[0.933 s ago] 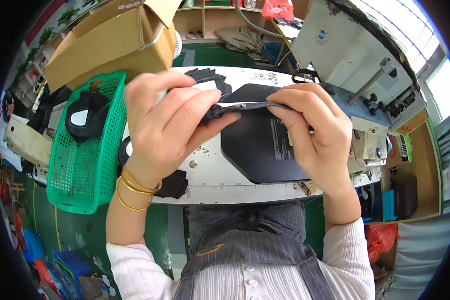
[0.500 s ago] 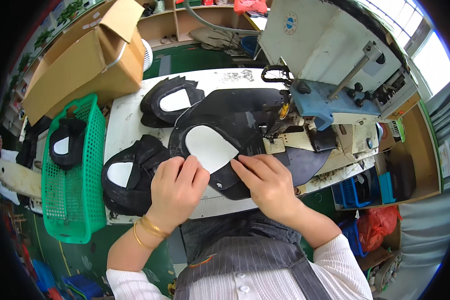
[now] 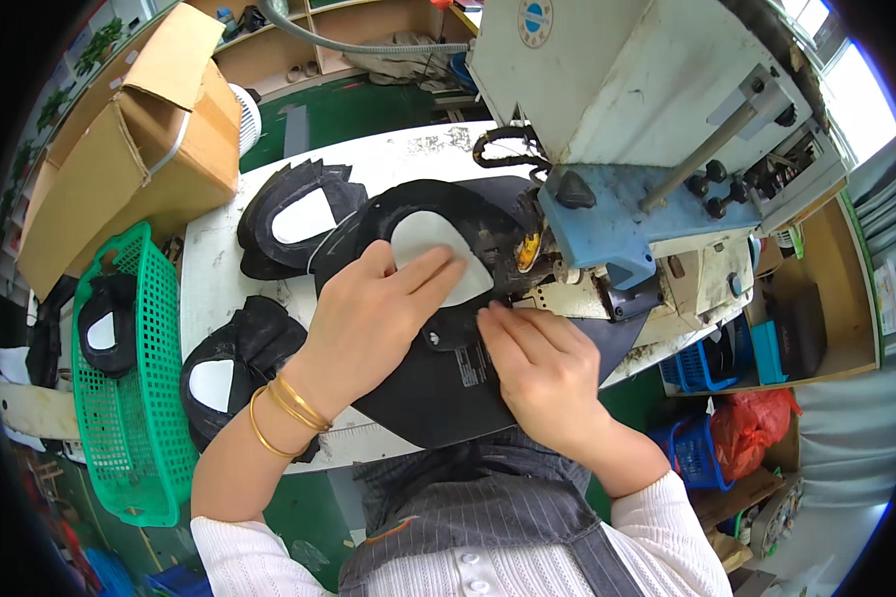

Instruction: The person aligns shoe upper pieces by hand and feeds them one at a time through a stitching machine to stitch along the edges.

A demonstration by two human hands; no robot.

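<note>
A black shoe upper (image 3: 460,328) with a white rounded insert (image 3: 426,235) lies on the black work plate (image 3: 418,403), right beside the head of a sewing machine (image 3: 602,214). My left hand (image 3: 363,313) rests on it from the left, index and middle fingers stretched flat across the white insert. Thumb and fingertips of my right hand (image 3: 546,373) are pressed together at the upper's near right edge, just in front of the metal needle plate (image 3: 567,297). The far right part of the upper runs in under the machine head, where the needle is hard to make out.
More black uppers with white inserts lie on the white table at left, one farther (image 3: 299,224) and one nearer (image 3: 214,383). A green basket (image 3: 134,408) holding another upper stands left of the table, below a cardboard box (image 3: 194,149). Blue baskets (image 3: 702,453) and a red bag (image 3: 754,433) sit at right.
The upper has shifted away from me and turned, closer under the machine head. My left hand has moved from its near edge onto the white insert; the right stays at the edge.
</note>
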